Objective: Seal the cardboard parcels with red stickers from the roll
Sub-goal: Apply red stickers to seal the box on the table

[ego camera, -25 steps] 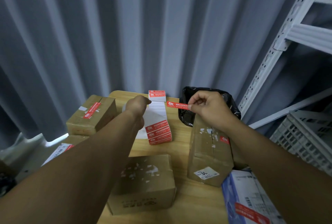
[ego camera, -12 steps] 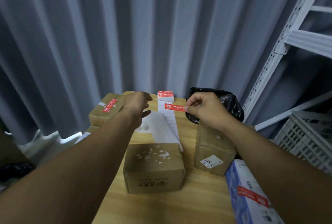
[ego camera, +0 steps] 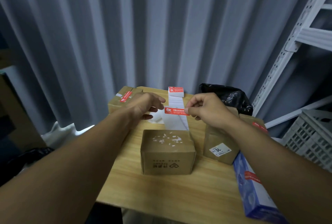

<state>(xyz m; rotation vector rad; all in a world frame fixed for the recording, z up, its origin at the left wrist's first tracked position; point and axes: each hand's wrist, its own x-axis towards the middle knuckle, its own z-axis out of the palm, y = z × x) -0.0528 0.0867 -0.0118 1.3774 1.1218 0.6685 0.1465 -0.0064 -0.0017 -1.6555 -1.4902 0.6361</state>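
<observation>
the right hand (ego camera: 210, 110) pinches the right end of 1 red sticker (ego camera: 177, 112) between thumb and forefinger, its other fingers (ego camera: 197, 118) curled under. the sticker hangs level in the air above the white backing strip (ego camera: 177, 124), printed side up. the left hand (ego camera: 145, 106) hovers just beside the sticker's left end with its fingers loose and spread, grasping nothing; whether a fingertip touches the sticker cannot be told.

the sticker roll (ego camera: 176, 92) sits at the far edge of the wooden counter (ego camera: 161, 191), red label on top, and the backing strip runs from it toward the near side, ending behind the centre parcel (ego camera: 168, 151). that cardboard parcel stands in the middle of the counter, with torn white label scraps on its top and no red sticker showing.

a taller right parcel (ego camera: 221, 144) stands just beside it under the right wrist, with a white label on its near face. a far-left parcel (ego camera: 118, 103) at the back corner carries a red seal (ego camera: 125, 96) across its top. a blue and white package (ego camera: 255, 187) lies along the counter's right edge.

a black bag (ego camera: 228, 97) sits behind the right hand. a grey curtain (ego camera: 125, 35) fills the background, with a white metal rack (ego camera: 296, 35) and a grey crate (ego camera: 312, 139) at the right.
</observation>
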